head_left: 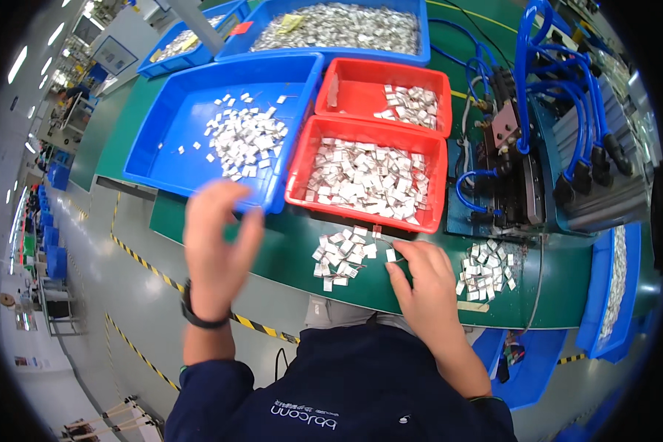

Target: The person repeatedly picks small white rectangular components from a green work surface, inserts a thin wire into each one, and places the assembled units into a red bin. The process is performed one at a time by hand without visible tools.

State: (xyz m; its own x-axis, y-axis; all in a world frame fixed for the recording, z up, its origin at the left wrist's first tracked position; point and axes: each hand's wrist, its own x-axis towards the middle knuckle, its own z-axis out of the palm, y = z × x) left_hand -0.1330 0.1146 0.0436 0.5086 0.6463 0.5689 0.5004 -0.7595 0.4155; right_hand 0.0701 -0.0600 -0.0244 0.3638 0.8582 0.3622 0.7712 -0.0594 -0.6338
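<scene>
My left hand (221,247), slightly blurred and with a dark wristband, hovers over the near edge of a blue tray (173,110). Its thumb stands apart from the fingers, and nothing shows between them. In that tray lies a pile of small white rectangular pieces (247,140) with thin leads. My right hand (429,287) is low over the green table, thumb and forefinger closing on one small white rectangular piece (390,255). Just left of it is a loose pile of the same pieces (340,256); another pile (486,271) lies to its right.
Two red bins (293,173) with more white pieces stand beyond the right hand. Larger blue trays (232,50) sit at the back. A machine with blue hoses (523,125) occupies the right side. Another filled blue tray (595,295) is at the far right.
</scene>
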